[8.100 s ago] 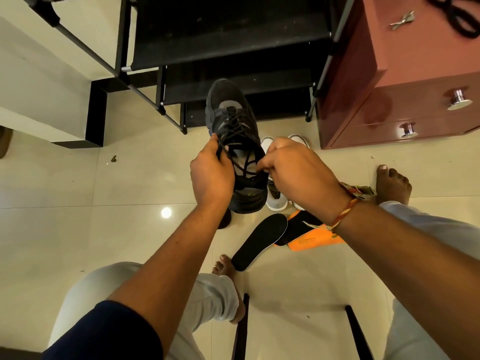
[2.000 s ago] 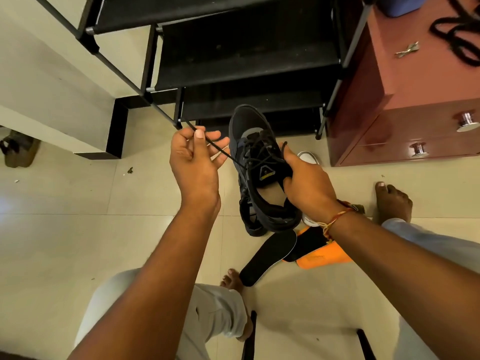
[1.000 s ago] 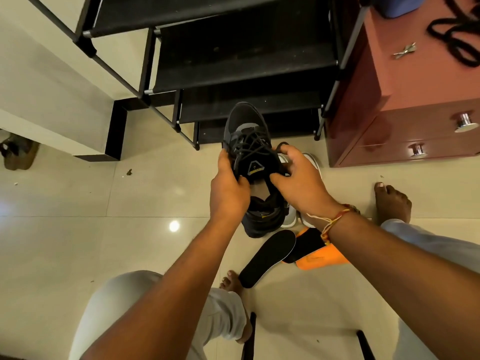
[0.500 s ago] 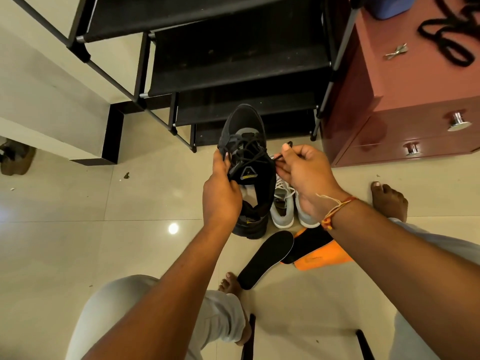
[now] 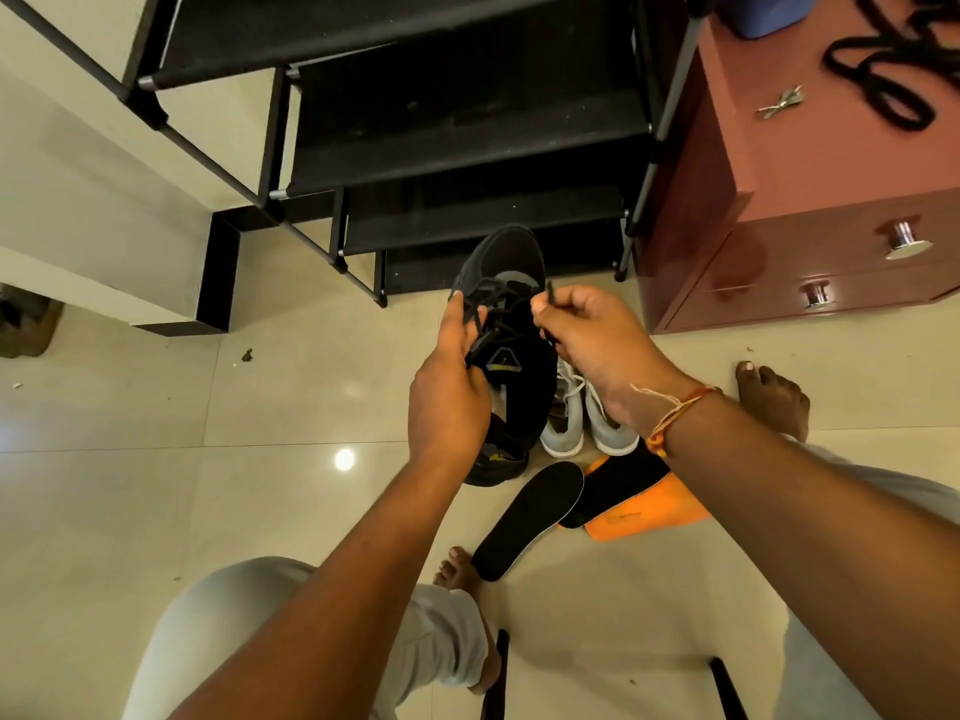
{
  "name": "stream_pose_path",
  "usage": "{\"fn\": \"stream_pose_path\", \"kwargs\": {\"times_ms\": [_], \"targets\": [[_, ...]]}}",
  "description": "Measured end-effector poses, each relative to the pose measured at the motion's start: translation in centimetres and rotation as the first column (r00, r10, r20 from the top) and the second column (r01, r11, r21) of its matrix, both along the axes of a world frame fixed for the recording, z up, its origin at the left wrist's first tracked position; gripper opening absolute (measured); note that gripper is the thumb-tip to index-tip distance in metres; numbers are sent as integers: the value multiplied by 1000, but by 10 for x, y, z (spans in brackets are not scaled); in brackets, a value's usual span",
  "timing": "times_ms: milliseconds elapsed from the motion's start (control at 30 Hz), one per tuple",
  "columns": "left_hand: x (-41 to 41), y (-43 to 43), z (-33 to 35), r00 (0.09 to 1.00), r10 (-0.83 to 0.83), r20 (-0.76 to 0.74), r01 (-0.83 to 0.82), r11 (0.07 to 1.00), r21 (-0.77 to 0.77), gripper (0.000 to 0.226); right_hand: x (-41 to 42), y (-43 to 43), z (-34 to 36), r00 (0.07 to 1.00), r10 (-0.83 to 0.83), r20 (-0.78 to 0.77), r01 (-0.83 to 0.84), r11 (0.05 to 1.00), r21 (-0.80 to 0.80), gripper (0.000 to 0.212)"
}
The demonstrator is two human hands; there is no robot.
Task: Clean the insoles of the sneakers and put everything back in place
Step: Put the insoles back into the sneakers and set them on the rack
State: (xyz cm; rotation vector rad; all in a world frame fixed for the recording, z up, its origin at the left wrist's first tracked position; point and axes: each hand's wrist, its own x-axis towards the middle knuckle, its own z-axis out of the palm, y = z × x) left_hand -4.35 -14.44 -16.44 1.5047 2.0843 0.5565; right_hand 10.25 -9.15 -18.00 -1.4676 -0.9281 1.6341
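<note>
Held between both hands, the black sneaker (image 5: 511, 283) runs lengthwise away from the person, toe toward the shoe rack (image 5: 457, 132), the left hand (image 5: 449, 402) gripping its laced side, the right hand (image 5: 597, 345) pinching a lace end (image 5: 549, 293), with the cabinet (image 5: 810, 241) close on the right and tiled floor (image 5: 156, 485) stretching wide to the left.

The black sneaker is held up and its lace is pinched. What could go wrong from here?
1. Both insoles, the black insole and the second insole on the orange item, lie on the floor. If the lace of the black sneaker is tightened now, sliding an insole back in may be hard.
2. The black insole lies close to the bare foot; a step could dirty or bend it.
</note>
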Motion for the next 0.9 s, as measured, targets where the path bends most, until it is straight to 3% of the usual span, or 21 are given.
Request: {"fn": "stream_pose_path", "kwargs": {"times_ms": [100, 233, 300, 433, 533, 733, 833, 900], "targets": [[0, -1, -5, 999, -28, 22, 28, 999, 22, 79, -2, -3, -7, 996, -4, 87, 5, 1000, -14, 13], [-3, 1, -5, 989, 3, 151, -12, 998, 60, 70, 0, -8, -14, 974, 159, 161, -158, 987, -14, 55], [-3, 2, -4, 982, 39, 186, -54, 996, 76, 63, 0, -10, -18, 929, 218, 300, -246, 968, 58, 65], [-3, 6, -1, 967, 17, 255, -38, 996, 77, 47, -1, -12, -20, 818, 89, 568, -258, 940, 224, 53], [-4, 11, 1, 899, 84, 429, -110, 993, 36, 35, 3, -13, -19, 757, 25, 653, -265, 925, 272, 51], [-2, 11, 15, 652, 284, 703, -373, 927, -29, 22, 1, -13, -27, 521, 48, 852, -392, 901, 189, 41], [-4, 14, 23, 612, 298, 732, -452, 892, 15, 19, 0, -14, -29, 474, 68, 878, -407, 901, 150, 42], [-5, 15, 27, 637, 273, 720, -455, 888, 65, 20, -1, -14, -29, 470, 72, 880, -410, 900, 145, 43]]}}
